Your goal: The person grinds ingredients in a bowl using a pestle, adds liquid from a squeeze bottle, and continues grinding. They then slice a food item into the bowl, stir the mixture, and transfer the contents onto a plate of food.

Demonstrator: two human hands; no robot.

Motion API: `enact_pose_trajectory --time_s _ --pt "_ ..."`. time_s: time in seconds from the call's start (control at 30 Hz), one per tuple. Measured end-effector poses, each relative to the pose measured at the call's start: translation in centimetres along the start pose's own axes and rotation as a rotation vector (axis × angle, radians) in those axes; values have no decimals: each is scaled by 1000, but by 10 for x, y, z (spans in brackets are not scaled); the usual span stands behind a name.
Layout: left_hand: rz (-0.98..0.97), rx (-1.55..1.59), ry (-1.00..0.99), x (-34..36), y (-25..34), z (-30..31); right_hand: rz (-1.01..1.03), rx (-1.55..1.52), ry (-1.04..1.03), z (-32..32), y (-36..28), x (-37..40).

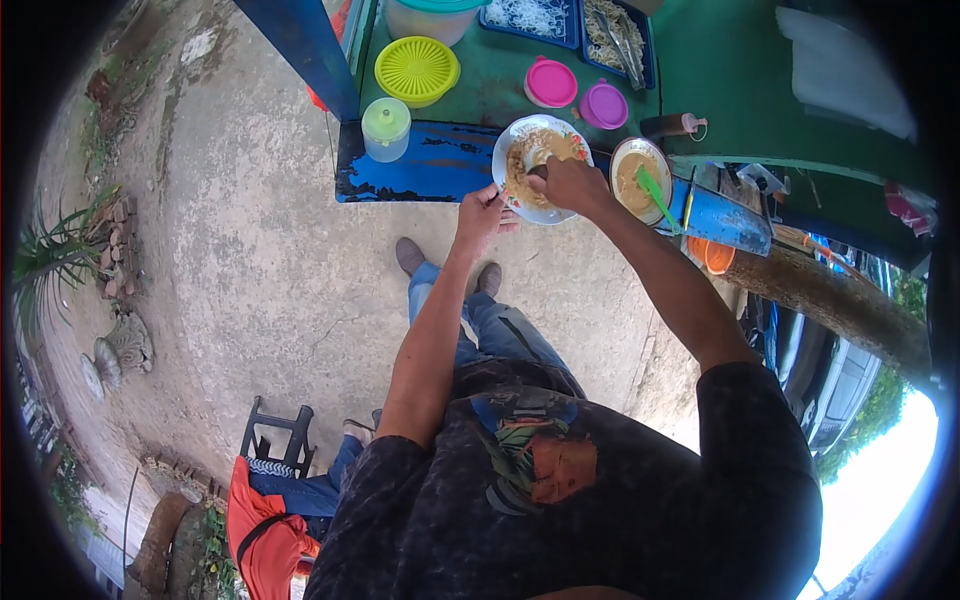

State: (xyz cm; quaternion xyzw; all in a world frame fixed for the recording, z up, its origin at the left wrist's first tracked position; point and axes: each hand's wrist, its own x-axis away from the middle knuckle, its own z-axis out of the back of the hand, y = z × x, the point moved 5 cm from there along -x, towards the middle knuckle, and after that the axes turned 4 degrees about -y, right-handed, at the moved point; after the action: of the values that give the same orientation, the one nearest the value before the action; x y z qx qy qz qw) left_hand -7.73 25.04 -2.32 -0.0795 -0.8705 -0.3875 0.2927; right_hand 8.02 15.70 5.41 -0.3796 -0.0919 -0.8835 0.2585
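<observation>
Stall front, top centre of frame. Green counter [720,60] with a chipped blue front edge [440,165]; the person stands square to it. A white plate [520,125] of brown, sauced food sits at that edge, upper centre. Left hand [483,215] is pinched closed on the plate's near rim, steadying it. Right hand [570,185] is over the food, fingers curled tight; whatever it grips is hidden beneath, so I cannot tell the tool. Just right of the plate is a bowl [622,150] of tan sauce with a green spoon [655,190] in it. Reads as mixing or dressing the portion, well under way. Next move wants the rim held firm and short strokes, since the plate sits at the edge.
</observation>
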Motion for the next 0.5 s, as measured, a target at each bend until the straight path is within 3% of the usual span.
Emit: enact_pose_trajectory --time_s 0.03,0.17,0.3,0.33,0.5 --pt "-14 2 5 -2 3 1 47 120 48 5 2 10" --pt "-3 -26 34 5 -7 -3 -30 54 302 9 1 -8" --pt "-30 6 19 -3 -6 1 -10 8 213 -13 5 21" --pt "-34 -8 15 -10 -2 4 -59 -59 319 -4 13 7" --pt "-12 -56 41 -2 -3 -1 18 -76 302 -15 3 15"
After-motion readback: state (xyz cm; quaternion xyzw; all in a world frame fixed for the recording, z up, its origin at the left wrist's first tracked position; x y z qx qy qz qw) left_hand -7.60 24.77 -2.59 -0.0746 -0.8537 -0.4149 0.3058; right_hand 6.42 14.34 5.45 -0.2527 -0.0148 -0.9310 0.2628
